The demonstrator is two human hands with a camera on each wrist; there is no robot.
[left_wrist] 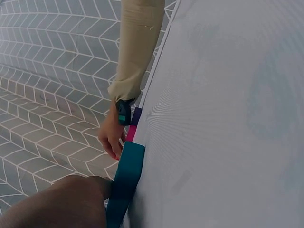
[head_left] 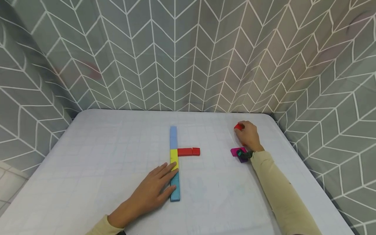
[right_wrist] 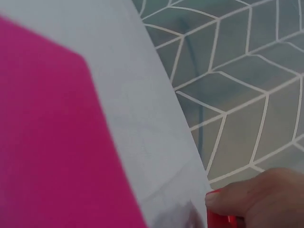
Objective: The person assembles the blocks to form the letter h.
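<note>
At the table's far right my right hand (head_left: 249, 134) pinches a red block (head_left: 238, 126) between thumb and fingers. Just below that wrist lie a magenta block (head_left: 237, 150) and a dark purple block (head_left: 243, 160), partly hidden by the watch. My left hand (head_left: 154, 187) lies with fingers extended, touching a column of blocks in the middle. From far to near the column has light blue blocks (head_left: 173, 137), a yellow block (head_left: 174, 156) and a teal block (head_left: 175, 191). Two red blocks (head_left: 188, 152) run rightward from the yellow one. In the left wrist view the teal block (left_wrist: 127, 175) stands beside the left hand.
A white cloth covers the table (head_left: 102, 147). Grey curtains (head_left: 176, 58) with white chevron lines hang behind it and along both sides. Pale floor tiles (head_left: 10, 182) show at the left edge.
</note>
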